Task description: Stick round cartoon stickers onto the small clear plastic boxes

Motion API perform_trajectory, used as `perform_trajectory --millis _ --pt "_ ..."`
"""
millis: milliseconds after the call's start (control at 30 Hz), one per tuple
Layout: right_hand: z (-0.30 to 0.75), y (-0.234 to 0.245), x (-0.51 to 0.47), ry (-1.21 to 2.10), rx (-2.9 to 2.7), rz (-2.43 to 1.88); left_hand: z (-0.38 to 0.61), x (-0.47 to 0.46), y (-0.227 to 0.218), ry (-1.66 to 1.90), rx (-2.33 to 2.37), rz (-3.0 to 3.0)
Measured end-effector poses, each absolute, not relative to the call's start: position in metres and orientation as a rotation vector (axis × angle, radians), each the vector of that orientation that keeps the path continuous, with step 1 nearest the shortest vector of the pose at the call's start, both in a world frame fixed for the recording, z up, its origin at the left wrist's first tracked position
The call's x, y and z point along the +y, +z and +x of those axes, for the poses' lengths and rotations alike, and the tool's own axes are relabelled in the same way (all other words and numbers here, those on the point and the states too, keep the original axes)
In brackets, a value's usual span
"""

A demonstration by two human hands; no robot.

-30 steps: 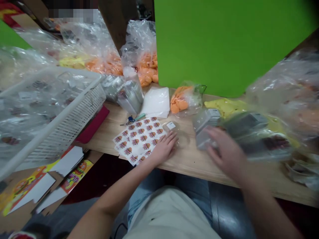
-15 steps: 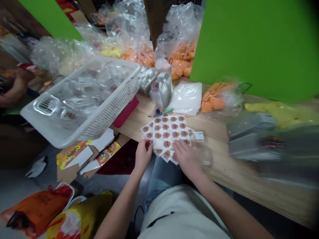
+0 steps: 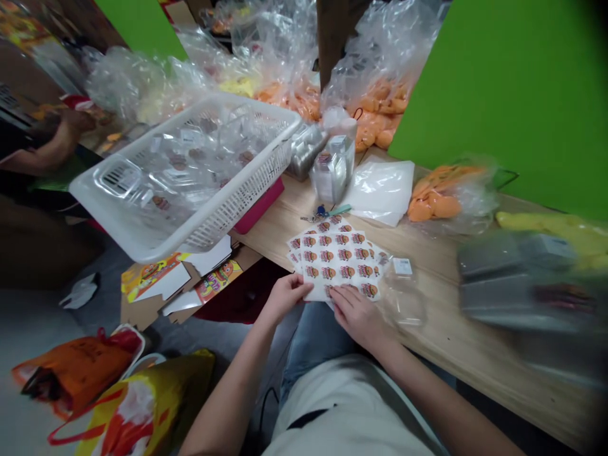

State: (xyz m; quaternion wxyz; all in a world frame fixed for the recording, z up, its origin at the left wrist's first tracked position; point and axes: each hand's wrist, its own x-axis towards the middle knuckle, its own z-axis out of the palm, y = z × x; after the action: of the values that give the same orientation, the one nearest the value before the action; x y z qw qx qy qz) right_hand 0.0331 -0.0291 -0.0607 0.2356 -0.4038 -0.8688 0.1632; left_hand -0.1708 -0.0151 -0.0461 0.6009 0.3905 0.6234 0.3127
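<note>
A white sheet of round burger stickers (image 3: 335, 256) lies on top of several similar sheets, fanned out near the table's front edge. My left hand (image 3: 287, 295) pinches the sheet's lower left corner between thumb and fingers. Stretched fingers of my right hand (image 3: 360, 315) rest on the sheet's lower edge, over the bottom row of stickers. The thumb sits just below that edge; whether it touches the paper I cannot tell. Beside the sheets, to the right, is a clear plastic box (image 3: 403, 297) with a white label.
A white basket (image 3: 237, 180) of clear boxes stands left. Behind the sheets lie keys (image 3: 319, 213), white plastic bags (image 3: 382, 190) and stacked clear boxes (image 3: 330, 174). Bagged orange pieces (image 3: 434, 206) and blurred clear boxes (image 3: 522, 278) are right. Another person's arm (image 3: 54, 149) shows far left.
The view has shifted, so the table appears farther right. My left hand has closed on the top sheet's lower left corner. My right hand's fingers stay on the sheet's lower part.
</note>
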Motion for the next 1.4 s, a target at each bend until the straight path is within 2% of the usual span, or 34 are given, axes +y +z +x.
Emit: perform_trajectory --millis 267,500,667,800,867,967,1100,1167,1233,1400 --pt "0.002 -0.054 -0.004 0.702 -2.091 -1.158 -0.162 -0.018 -0.045 0.564 1.402 1.744" --pt "0.017 -0.075 0.021 1.135 -1.804 -1.194 -0.149 -0.008 -0.058 0.480 1.444 1.771" --pt "0.014 -0.081 0.035 1.080 -1.431 -1.462 -0.151 -0.010 -0.067 0.560 1.776 1.721" --pt "0.027 -0.057 0.028 0.963 -1.283 -1.503 -0.141 -0.010 -0.053 0.811 2.064 1.758" --pt "0.040 -0.039 0.011 0.835 -1.432 -1.358 -0.126 -0.011 -0.035 0.888 1.864 1.540" --pt "0.064 -0.019 -0.022 0.674 -1.737 -1.114 -0.093 -0.011 -0.011 0.831 1.290 0.995" --pt "0.094 -0.018 -0.056 0.946 -1.558 -1.211 -0.054 -0.016 -0.006 0.828 1.094 0.825" --pt "0.110 -0.023 -0.063 1.158 -1.316 -1.313 -0.039 -0.024 -0.012 0.800 1.069 0.875" --pt "0.129 -0.027 -0.063 1.234 -1.173 -1.420 -0.025 -0.034 -0.020 0.767 1.069 1.017" --pt "0.180 -0.035 -0.041 1.028 -1.131 -1.618 0.006 -0.037 -0.049 0.859 1.220 1.819"
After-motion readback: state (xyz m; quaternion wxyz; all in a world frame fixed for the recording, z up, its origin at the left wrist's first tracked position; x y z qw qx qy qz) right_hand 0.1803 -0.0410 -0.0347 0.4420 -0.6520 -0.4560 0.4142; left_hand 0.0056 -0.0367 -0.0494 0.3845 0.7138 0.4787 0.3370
